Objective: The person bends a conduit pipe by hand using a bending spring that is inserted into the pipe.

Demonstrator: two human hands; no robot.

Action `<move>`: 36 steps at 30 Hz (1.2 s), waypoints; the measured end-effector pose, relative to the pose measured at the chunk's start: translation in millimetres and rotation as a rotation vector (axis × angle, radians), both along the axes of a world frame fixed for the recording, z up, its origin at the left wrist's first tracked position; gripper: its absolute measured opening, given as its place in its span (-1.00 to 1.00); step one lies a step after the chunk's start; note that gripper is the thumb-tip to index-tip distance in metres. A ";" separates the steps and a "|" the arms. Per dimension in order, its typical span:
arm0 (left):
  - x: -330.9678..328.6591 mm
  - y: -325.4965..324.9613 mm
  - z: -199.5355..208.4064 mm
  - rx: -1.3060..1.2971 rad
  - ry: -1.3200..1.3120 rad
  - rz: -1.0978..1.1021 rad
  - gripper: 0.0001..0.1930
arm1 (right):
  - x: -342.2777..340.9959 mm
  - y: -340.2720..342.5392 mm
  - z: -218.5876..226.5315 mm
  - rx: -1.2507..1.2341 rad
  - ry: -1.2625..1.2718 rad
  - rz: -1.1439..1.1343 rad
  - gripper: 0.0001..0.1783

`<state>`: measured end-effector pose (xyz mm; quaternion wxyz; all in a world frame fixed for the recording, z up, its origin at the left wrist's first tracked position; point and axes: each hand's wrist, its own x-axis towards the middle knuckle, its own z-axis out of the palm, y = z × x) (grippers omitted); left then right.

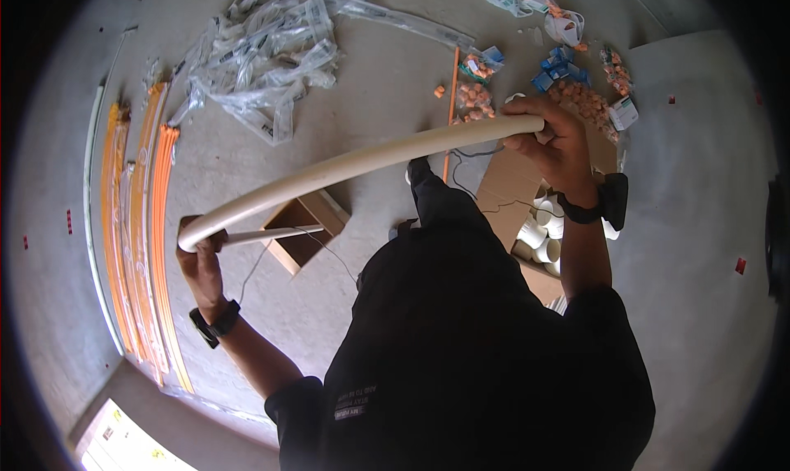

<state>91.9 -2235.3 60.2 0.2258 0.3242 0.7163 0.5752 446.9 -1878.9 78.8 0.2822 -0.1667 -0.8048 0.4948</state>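
Note:
A long cream plastic pipe (354, 165) spans the space in front of me, its left end lower in the picture than its right. My left hand (200, 261) is closed around the left end. The fingers of my right hand (559, 142) wrap the other end, beside the open mouth of the pipe. A small whitish thing (514, 99) shows at the right fingertips; what it is, or whether I hold it, I cannot tell. From beside my left hand a second, thinner-looking white pipe (276, 234) runs across an open cardboard box (325, 216).
Crumpled clear plastic wrap (280, 51) covers the far floor. Bundled orange pipes (148, 241) lie along the left wall. Another cardboard box (502, 187) holds white pipe fittings (539, 232). Orange fittings (584, 105) and blue packets (559, 68) lie far right; a dark cable (333, 253) trails below.

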 end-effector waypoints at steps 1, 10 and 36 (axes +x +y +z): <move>-1.2 24.2 -1.8 -0.045 -0.006 0.014 -0.55 | -0.5 21.6 -2.7 0.009 0.012 -0.033 -0.64; -42.5 222.2 48.0 -0.397 0.170 -0.293 -0.63 | -32.8 174.9 10.1 -0.177 -0.265 -0.013 -0.66; -285.3 690.1 19.5 -0.257 0.294 -0.809 -0.22 | -410.2 449.0 52.7 0.104 -0.050 0.082 -0.67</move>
